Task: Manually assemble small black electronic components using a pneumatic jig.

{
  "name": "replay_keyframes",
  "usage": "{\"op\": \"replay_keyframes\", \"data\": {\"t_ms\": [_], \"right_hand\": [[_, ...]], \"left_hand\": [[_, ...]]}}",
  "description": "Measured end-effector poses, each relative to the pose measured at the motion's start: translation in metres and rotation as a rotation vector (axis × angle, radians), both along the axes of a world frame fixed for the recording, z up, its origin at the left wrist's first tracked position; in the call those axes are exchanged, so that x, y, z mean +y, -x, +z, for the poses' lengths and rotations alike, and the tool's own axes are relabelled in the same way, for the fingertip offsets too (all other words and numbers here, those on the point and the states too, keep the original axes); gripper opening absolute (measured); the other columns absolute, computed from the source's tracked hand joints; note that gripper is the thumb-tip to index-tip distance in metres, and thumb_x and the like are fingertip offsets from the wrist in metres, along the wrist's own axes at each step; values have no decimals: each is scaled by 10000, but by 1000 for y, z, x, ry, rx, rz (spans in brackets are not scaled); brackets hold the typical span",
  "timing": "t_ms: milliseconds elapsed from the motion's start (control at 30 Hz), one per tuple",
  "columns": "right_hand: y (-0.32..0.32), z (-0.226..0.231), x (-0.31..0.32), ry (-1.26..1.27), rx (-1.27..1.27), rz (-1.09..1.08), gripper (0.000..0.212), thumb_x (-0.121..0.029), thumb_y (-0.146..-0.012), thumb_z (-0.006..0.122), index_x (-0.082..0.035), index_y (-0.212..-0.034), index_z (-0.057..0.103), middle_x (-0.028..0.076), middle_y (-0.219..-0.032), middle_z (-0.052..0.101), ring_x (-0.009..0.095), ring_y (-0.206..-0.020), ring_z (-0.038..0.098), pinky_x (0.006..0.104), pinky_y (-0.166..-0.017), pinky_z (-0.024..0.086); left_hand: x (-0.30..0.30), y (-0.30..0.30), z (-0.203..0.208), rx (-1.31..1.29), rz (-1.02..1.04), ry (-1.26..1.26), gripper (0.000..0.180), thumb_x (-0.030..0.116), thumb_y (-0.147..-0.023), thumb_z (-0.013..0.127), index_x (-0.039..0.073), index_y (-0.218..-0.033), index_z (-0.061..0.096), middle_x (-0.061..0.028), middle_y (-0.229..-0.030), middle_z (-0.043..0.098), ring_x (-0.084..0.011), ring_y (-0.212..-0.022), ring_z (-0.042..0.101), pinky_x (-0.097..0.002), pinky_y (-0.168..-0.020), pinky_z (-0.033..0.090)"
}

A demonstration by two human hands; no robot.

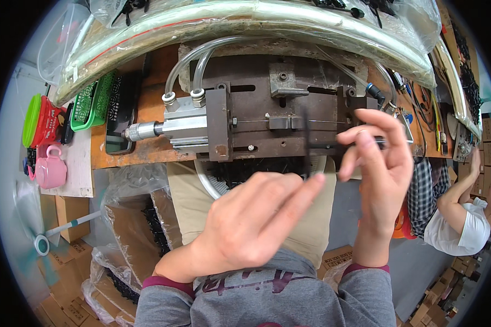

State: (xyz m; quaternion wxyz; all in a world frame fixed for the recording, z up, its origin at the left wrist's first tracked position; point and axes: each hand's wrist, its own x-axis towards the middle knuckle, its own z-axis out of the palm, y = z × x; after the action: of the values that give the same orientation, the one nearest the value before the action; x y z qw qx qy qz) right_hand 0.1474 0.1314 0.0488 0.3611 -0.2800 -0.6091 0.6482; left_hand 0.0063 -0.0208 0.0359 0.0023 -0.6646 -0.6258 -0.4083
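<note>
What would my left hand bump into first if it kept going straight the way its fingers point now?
Most likely your right hand, which is up and to the right, ahead of your left hand. Depth is unclear here, so it might pass above or below.

Basket (100, 101) and mug (51, 170) left of the fixture (256, 103), tools (437, 128) right.

Wooden bench (153, 109) under dark metal fixture (251, 109), black tray (118, 150)
</note>
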Motion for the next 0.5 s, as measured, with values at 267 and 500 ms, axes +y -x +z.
{"op": "replay_keyframes", "data": {"t_ms": [267, 500], "right_hand": [[-7, -1, 8, -124, 194, -10, 540, -236, -1057, 349, 158, -1422, 407, 332, -1369, 534, 348, -1204, 625, 344, -1006, 523], [-15, 6, -3, -323, 39, -73, 445, -152, -989, 481, 125, -1337, 481, 355, -1412, 489, 338, -1203, 634, 344, -986, 540]], "left_hand": [[19, 1, -30, 122, 141, 82, 300, 23, -762, 754, -12, -1057, 710, -181, -1301, 654, -269, -883, 706, -346, -784, 571], [25, 5, -19, 218, 144, 206, 259, 94, -774, 760, 6, -1013, 713, -160, -1324, 653, -215, -675, 672, -315, -650, 551]]}}
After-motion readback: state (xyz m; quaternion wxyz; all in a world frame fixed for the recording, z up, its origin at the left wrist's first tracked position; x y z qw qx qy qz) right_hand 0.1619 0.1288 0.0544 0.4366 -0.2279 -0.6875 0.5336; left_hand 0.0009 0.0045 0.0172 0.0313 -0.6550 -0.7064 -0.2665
